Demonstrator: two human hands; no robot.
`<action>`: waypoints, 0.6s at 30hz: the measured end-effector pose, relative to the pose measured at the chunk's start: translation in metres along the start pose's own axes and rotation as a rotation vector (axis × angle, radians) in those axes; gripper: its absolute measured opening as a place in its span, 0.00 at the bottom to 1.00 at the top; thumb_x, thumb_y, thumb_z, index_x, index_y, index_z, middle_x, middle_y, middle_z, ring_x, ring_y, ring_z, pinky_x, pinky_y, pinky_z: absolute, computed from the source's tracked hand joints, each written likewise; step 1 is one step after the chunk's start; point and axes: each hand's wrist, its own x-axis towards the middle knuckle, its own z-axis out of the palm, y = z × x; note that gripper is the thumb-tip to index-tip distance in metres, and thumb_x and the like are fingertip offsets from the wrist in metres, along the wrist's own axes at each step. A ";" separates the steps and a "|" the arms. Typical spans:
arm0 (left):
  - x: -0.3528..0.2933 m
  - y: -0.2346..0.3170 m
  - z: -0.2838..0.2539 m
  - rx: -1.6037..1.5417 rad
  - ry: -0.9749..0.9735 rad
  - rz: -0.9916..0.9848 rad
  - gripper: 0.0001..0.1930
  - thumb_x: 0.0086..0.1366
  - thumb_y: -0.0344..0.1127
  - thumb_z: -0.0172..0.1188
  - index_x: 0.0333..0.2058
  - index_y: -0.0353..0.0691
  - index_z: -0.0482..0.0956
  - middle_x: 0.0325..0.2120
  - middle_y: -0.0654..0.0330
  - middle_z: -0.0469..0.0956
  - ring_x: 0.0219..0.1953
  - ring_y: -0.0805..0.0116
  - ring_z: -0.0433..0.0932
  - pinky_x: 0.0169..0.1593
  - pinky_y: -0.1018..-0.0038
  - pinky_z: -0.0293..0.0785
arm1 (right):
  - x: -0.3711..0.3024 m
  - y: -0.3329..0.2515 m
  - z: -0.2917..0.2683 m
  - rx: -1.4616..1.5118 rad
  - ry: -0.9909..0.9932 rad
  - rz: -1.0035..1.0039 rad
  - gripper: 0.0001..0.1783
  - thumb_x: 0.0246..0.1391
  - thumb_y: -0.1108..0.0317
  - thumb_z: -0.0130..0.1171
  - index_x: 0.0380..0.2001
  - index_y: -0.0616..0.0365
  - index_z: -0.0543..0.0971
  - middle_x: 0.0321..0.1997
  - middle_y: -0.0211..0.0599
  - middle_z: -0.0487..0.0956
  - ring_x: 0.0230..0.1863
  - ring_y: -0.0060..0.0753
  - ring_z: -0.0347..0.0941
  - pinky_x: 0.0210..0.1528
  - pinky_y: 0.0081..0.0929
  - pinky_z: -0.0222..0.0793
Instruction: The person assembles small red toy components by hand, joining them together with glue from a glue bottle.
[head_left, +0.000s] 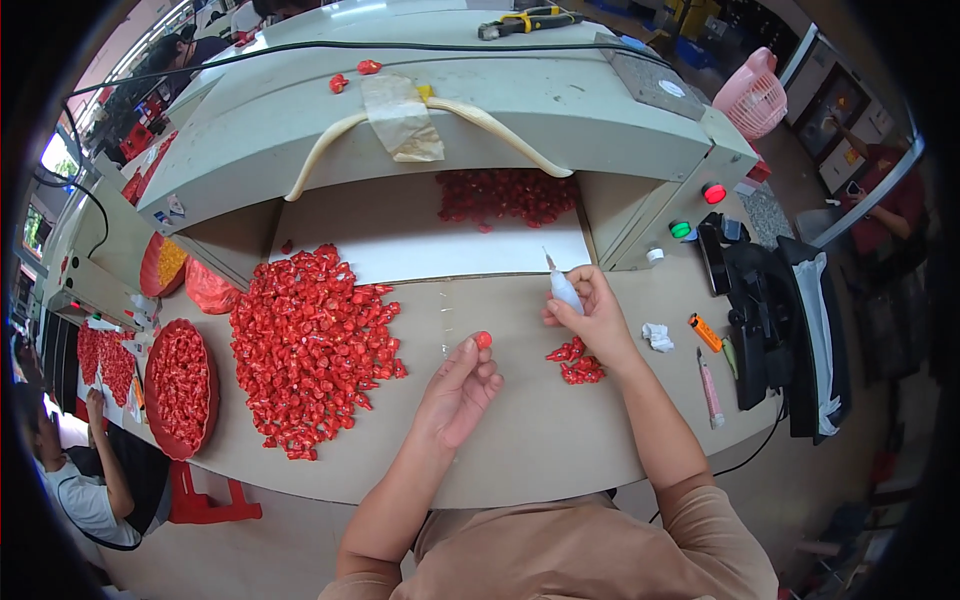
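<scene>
Between the thumb and fingers of my left hand (pixel 460 395) is a small red plastic piece (pixel 483 340), its rounded face turned up; its exact kind is too small to tell. My right hand (pixel 597 318) grips a pale squeeze bottle (pixel 564 290) with a thin needle tip pointing up and away from me. Bottle and piece are apart. Just below the right hand lies a small cluster of red pieces (pixel 580 365). A large heap of similar red pieces (pixel 310 350) covers the table left of my left hand.
A grey machine hood (pixel 480 130) arches over a white surface with more red pieces (pixel 505 197). At right lie an orange lighter (pixel 706 333), a pink craft knife (pixel 711 388), crumpled tissue (pixel 657 337) and a black stand (pixel 755 330). A red tray (pixel 213 385) is left; another person sits beyond.
</scene>
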 end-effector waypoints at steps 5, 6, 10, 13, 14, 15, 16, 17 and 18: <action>-0.001 0.007 -0.003 -0.054 0.000 0.036 0.11 0.69 0.41 0.56 0.42 0.41 0.76 0.29 0.69 0.74 0.29 0.80 0.69 0.38 0.79 0.73 | 0.056 -0.004 0.013 -0.327 -0.037 0.008 0.08 0.54 0.69 0.61 0.34 0.58 0.72 0.25 0.27 0.71 0.23 0.16 0.69 0.25 0.17 0.65; -0.001 0.009 -0.004 -0.065 0.002 0.041 0.11 0.69 0.41 0.56 0.42 0.41 0.76 0.29 0.70 0.74 0.29 0.81 0.69 0.38 0.79 0.73 | 0.068 -0.005 0.022 -0.331 -0.045 0.000 0.08 0.54 0.69 0.61 0.34 0.58 0.72 0.25 0.27 0.71 0.23 0.16 0.69 0.25 0.17 0.65; 0.002 0.011 0.001 -0.075 -0.020 0.040 0.11 0.69 0.41 0.56 0.42 0.41 0.76 0.29 0.70 0.74 0.29 0.81 0.69 0.38 0.79 0.72 | 0.114 0.008 0.029 -0.807 0.029 -0.335 0.11 0.53 0.66 0.63 0.39 0.58 0.81 0.33 0.36 0.82 0.30 0.28 0.77 0.36 0.25 0.72; 0.002 0.012 -0.001 -0.116 -0.043 0.041 0.11 0.69 0.41 0.55 0.42 0.41 0.75 0.28 0.69 0.74 0.29 0.80 0.69 0.37 0.79 0.71 | 0.134 0.014 0.042 -0.982 -0.172 -0.357 0.15 0.49 0.70 0.59 0.43 0.55 0.81 0.41 0.51 0.80 0.43 0.53 0.77 0.47 0.39 0.72; 0.003 0.012 -0.004 -0.137 -0.044 0.054 0.11 0.69 0.41 0.55 0.42 0.41 0.75 0.28 0.69 0.74 0.29 0.80 0.69 0.37 0.79 0.71 | 0.141 0.027 0.037 -1.098 -0.172 -0.398 0.16 0.48 0.72 0.58 0.43 0.55 0.81 0.41 0.51 0.80 0.43 0.53 0.76 0.48 0.40 0.71; 0.006 0.012 -0.006 -0.157 -0.040 0.068 0.10 0.69 0.40 0.55 0.42 0.41 0.75 0.28 0.69 0.74 0.28 0.80 0.70 0.36 0.80 0.71 | 0.148 0.038 0.036 -1.063 -0.156 -0.443 0.17 0.47 0.72 0.58 0.43 0.54 0.80 0.41 0.52 0.80 0.44 0.54 0.76 0.49 0.41 0.71; 0.007 0.013 -0.007 -0.147 -0.078 0.045 0.10 0.69 0.40 0.55 0.42 0.41 0.75 0.28 0.69 0.74 0.28 0.80 0.70 0.36 0.80 0.71 | 0.151 0.044 0.038 -1.026 -0.145 -0.489 0.18 0.46 0.73 0.57 0.44 0.54 0.80 0.41 0.52 0.80 0.44 0.55 0.76 0.50 0.42 0.71; 0.004 0.016 -0.009 -0.154 -0.044 0.072 0.10 0.69 0.40 0.54 0.41 0.41 0.75 0.28 0.67 0.74 0.29 0.78 0.70 0.36 0.80 0.72 | 0.147 0.038 0.046 -1.001 -0.163 -0.488 0.18 0.46 0.73 0.57 0.44 0.55 0.80 0.41 0.53 0.79 0.44 0.56 0.75 0.50 0.42 0.71; 0.002 0.016 -0.010 -0.164 -0.007 0.099 0.09 0.69 0.39 0.54 0.41 0.41 0.74 0.29 0.66 0.74 0.29 0.77 0.70 0.36 0.80 0.72 | 0.140 0.029 0.053 -0.974 -0.184 -0.486 0.18 0.46 0.73 0.57 0.44 0.56 0.80 0.42 0.53 0.79 0.44 0.56 0.75 0.50 0.42 0.71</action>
